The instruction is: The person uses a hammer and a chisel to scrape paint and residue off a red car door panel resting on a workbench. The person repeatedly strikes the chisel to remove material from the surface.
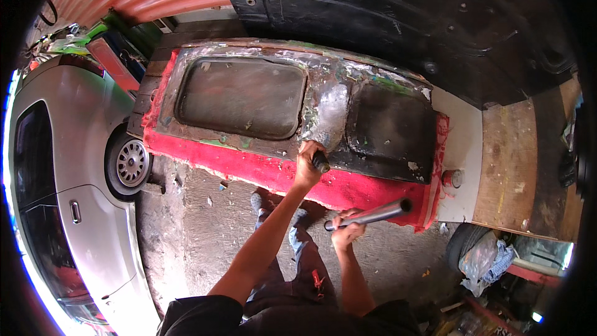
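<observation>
My left hand (pixel 308 160) is closed round a short tool with a dark round handle (pixel 321 162). Its working end is hidden beneath the hand, at the near edge of a worn vehicle panel (pixel 239 140). Under that spot the panel has a bare, silvery scraped patch (pixel 333 106), with flaking paint and green traces about it. Slightly blurred, my right hand (pixel 348 229) grips a dark grey metal pipe (pixel 379 213) near one end. The pipe's open end points up and to the right, above the near edge of a red cloth (pixel 367 188) under the panel.
A silver car (pixel 93 211) stands at the left. Behind the panel leans a large black sheet-metal part (pixel 373 6). On the right are a wooden board (pixel 507 162), a small red can (pixel 453 178), a tyre (pixel 463 242) and a plastic bag (pixel 484 258).
</observation>
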Motion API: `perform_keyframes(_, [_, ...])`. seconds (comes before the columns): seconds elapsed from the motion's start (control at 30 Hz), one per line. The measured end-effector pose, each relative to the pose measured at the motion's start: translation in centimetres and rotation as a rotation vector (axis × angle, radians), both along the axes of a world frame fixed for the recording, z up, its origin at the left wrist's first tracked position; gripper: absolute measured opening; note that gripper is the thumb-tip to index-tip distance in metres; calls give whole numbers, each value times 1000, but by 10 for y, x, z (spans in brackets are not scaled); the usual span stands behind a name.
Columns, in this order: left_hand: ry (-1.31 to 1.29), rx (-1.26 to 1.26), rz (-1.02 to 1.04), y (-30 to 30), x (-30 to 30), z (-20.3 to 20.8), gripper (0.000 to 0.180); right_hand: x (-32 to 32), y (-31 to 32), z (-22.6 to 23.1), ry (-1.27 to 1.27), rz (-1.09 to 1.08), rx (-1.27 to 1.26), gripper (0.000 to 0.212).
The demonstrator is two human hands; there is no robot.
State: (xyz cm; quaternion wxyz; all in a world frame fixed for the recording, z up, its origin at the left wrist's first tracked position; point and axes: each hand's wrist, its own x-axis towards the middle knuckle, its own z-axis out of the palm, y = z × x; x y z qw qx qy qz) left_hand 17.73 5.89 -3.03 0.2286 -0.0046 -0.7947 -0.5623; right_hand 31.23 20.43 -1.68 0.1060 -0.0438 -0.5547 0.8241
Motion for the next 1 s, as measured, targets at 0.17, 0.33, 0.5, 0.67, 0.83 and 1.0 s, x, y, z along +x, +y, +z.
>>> perform_keyframes(0.17, [38, -53, -17, 1, -2, -4, 23, -2, -17, -29, -390, 155, 446, 34])
perform_keyframes(0.33, [3, -65, -65, -4, 2, -2, 27, 1, -7, 9, -355, 62, 214, 38])
perform_keyframes(0.5, [30, 2, -96, -12, 5, -2, 25, 8, 7, 42, -178, 20, 60, 59])
perform_keyframes(0.67, [32, -39, -127, -11, 8, -1, 24, 4, -7, -18, -123, 147, 506, 31])
perform_keyframes(0.83, [86, -69, -147, -11, 7, -10, 28, 19, -11, -22, -454, 89, 255, 38])
perform_keyframes(1.0, [75, -63, -147, -13, 4, -8, 27, 15, 4, 6, -391, 124, 213, 46])
